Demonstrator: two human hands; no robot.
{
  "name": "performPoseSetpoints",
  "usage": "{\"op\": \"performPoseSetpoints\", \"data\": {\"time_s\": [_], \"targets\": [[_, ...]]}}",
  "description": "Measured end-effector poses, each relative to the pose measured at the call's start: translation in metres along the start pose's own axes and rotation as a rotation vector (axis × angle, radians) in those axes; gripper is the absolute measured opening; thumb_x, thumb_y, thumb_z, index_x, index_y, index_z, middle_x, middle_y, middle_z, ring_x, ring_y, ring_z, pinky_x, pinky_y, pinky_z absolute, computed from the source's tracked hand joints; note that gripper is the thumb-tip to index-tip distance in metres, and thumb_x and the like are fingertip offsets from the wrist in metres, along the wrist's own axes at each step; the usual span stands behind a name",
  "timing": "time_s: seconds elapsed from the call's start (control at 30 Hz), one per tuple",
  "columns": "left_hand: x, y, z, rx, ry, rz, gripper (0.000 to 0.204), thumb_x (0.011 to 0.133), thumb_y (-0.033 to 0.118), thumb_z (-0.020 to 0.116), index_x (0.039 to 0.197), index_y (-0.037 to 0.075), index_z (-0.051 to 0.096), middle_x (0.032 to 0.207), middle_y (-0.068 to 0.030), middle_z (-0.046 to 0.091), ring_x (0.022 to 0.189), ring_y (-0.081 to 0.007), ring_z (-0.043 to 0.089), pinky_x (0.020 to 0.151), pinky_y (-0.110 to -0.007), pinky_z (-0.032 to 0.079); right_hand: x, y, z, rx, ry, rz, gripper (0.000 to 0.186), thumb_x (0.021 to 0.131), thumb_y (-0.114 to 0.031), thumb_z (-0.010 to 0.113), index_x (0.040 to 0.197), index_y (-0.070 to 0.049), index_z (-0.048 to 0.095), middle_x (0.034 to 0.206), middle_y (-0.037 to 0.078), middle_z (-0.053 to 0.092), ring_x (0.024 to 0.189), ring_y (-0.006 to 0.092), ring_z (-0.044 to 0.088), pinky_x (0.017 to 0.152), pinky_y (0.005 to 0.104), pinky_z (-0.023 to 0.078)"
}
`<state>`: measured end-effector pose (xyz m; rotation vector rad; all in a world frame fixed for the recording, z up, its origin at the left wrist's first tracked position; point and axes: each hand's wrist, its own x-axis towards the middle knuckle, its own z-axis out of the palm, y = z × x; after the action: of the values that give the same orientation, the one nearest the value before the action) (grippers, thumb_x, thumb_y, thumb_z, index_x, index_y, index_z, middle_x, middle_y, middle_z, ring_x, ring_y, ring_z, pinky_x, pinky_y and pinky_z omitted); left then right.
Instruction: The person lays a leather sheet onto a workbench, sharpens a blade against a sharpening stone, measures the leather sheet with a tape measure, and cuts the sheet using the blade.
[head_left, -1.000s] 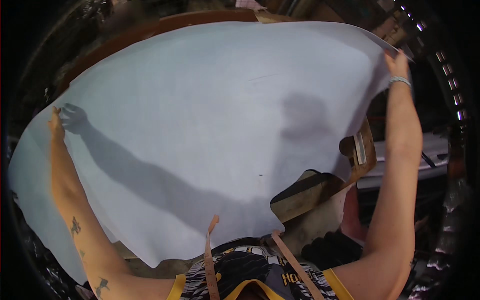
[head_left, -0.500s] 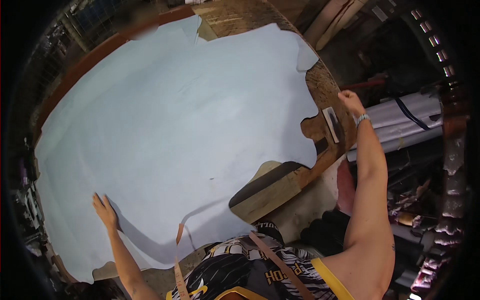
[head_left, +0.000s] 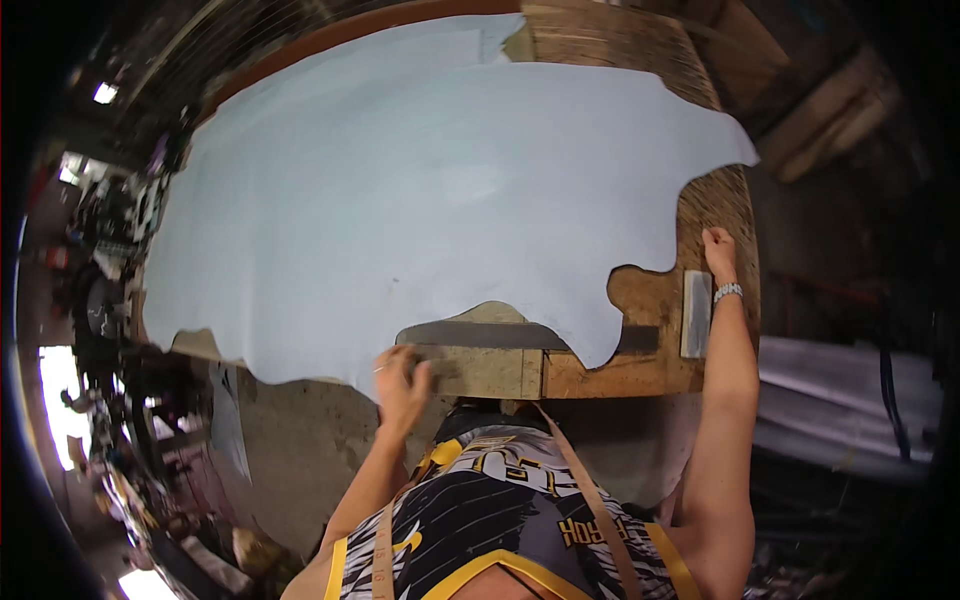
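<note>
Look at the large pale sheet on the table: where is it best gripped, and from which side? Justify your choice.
Probably pinch the pale sheet by its far-right corner, coming from the right. That corner narrows to a tip and appears to jut past the right edge of the wooden table, so top and underside seem reachable; most of the sheet lies spread out.

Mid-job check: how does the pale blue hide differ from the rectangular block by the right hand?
Size: the pale blue hide covers much of the wooden table, while the rectangular block takes up a narrow strip beside the right hand.
Outline: the hide's edge is wavy and lobed; the block's sides are straight.
Pose: the hide's far-right tip juts past the table edge; the block sits wholly on it.
Shared: both are pale.
</note>
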<state>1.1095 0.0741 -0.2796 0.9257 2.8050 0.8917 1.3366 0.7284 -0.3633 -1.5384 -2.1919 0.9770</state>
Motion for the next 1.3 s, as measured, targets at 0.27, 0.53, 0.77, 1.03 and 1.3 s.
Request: {"op": "performPoseSetpoints", "data": {"time_s": [0.27,0.53,0.77,1.03,1.3], "targets": [[0.025,0.123,0.134,-0.006,-0.070,-0.137,0.071,0.082,0.037,0.079,0.134,-0.005,0.056,0.122,-0.0299,0.054,0.115,-0.0474,0.049,0.098,-0.053,0.044,0.025,-0.023,0.057,-0.332,0.050,-0.018,0.065,0.089,-0.045,0.066,0.129,0.006,0.062,0.134,0.032,0.060,0.129,0.0466,0.055,0.111,0.0516,0.041],[0.044,0.159,0.178,-0.503,0.059,-0.516,0.066,0.083,0.030,0.078,0.128,-0.014,0.058,0.121,-0.0309,0.057,0.111,-0.0431,0.055,0.100,-0.047,0.046,0.142,-0.019,0.000,-0.555,0.130,0.229,0.080,0.092,-0.058,0.056,0.135,0.009,0.057,0.148,0.033,0.047,0.137,0.0464,0.048,0.112,0.0580,0.040],[0.058,0.192,0.218,-0.340,0.377,-0.769,0.068,0.083,0.031,0.078,0.131,-0.014,0.056,0.131,-0.0354,0.055,0.122,-0.0448,0.055,0.105,-0.045,0.046,0.271,0.032,0.003,-0.164,0.071,0.104,0.094,0.090,-0.070,0.058,0.137,0.011,0.057,0.149,0.029,0.050,0.137,0.0432,0.050,0.113,0.0473,0.041],[0.095,0.218,0.214,-0.412,0.457,-1.152,0.060,0.082,0.034,0.078,0.124,-0.006,0.060,0.124,-0.0310,0.064,0.117,-0.0440,0.063,0.100,-0.049,0.051,0.351,0.048,-0.005,0.423,0.145,0.329,0.088,0.080,-0.052,0.081,0.128,0.017,0.057,0.138,0.021,0.058,0.123,0.0281,0.058,0.102,0.0421,0.048],[0.100,0.196,0.209,-0.979,0.475,-1.212,0.042,0.082,0.019,0.082,0.107,-0.012,0.068,0.109,-0.0238,0.072,0.096,-0.0344,0.072,0.081,-0.046,0.058,0.351,0.069,-0.020,0.495,-0.050,0.428,0.075,0.083,-0.062,0.067,0.116,0.005,0.065,0.103,0.017,0.062,0.089,0.0271,0.056,0.080,0.0407,0.047]]}}
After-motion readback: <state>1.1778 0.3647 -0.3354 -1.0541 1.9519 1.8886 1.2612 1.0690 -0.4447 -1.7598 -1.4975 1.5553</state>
